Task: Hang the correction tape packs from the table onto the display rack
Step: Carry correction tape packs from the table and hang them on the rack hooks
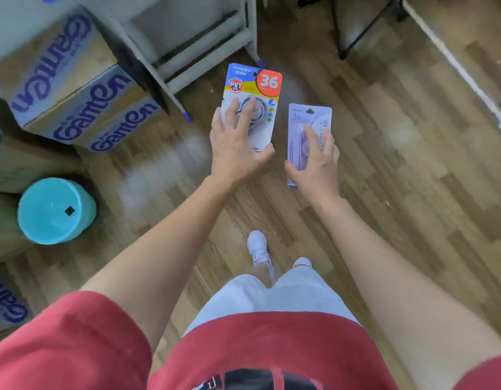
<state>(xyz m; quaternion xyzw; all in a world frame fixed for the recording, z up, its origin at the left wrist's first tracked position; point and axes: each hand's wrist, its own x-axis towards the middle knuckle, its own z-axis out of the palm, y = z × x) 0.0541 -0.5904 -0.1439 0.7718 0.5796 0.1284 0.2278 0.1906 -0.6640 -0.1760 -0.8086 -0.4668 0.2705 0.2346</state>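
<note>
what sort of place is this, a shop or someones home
Probably a shop's back room. Stacked cardboard boxes share one printed brand, a white metal frame stands beside them, and the left hand holds a colourful pack, the right hand a purple pack, both on hanging cards.

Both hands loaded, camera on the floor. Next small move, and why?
Probably look up, find the rack, and carry both packs to it. The left hand grips the yellow-and-blue pack, the right hand grips the purple pack, both are held over the wood floor, and no hook is in view.
</note>
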